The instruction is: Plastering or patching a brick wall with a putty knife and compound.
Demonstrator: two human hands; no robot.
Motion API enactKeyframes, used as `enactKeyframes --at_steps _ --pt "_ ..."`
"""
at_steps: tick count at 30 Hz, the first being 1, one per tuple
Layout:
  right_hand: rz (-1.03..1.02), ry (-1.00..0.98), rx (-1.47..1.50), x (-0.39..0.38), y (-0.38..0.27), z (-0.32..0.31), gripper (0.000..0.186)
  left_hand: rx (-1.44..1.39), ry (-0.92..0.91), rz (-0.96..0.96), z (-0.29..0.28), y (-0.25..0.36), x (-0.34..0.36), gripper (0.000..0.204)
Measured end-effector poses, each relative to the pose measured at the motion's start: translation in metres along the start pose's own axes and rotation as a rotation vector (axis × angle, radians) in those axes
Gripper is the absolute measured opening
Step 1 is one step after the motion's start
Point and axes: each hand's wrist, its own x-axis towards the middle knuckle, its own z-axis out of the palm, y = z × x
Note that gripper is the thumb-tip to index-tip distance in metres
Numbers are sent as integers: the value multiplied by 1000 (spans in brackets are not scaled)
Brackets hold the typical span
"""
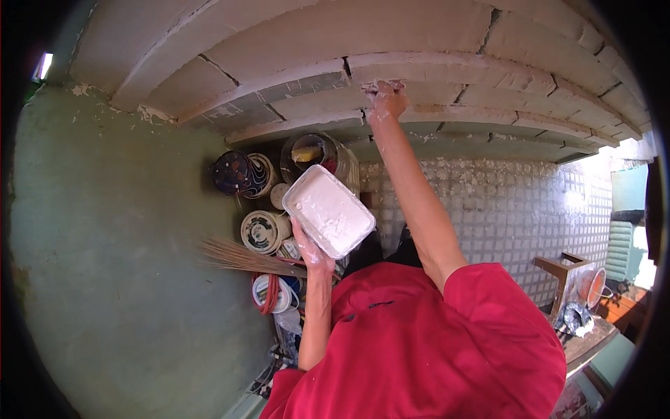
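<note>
My left hand (312, 250) supports a rectangular white plastic tub (357, 241) from its lower left side, fingers mostly hidden beneath it. White paste (326, 206) fills the tub, with a roughened patch on its surface. Farther up, my outstretched right hand (388, 105) is closed on a small flat spreader (382, 85), which lies against the pale ribbed surface (419, 70). The spreader's handle is hidden by my fingers. White smears mark both hands. Dark cracks or gaps run across the ribbed surface around the right hand.
Several paint buckets (262, 232) stand left of the tub by a green wall (132, 244). A stick broom (241, 257) and a red coil (269, 295) are near my left forearm. Patterned floor tiles (481, 209) spread rightward to a wooden stool (558, 279) and an orange bucket (592, 288).
</note>
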Motion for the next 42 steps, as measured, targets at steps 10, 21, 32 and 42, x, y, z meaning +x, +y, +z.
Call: enactKeyframes --at_steps 10,21,32,42 --pt "240 8 149 30 1 21 12 16 -43 -19 -6 23 24 62" --pt "43 -207 0 -19 -63 -16 31 16 -84 -32 -11 31 35 62" --pt "50 -32 -68 54 -31 -32 31 25 -95 -65 1 29 39 64" --pt "16 -237 -52 -5 -59 -70 29 57 -107 -67 15 26 44 62"
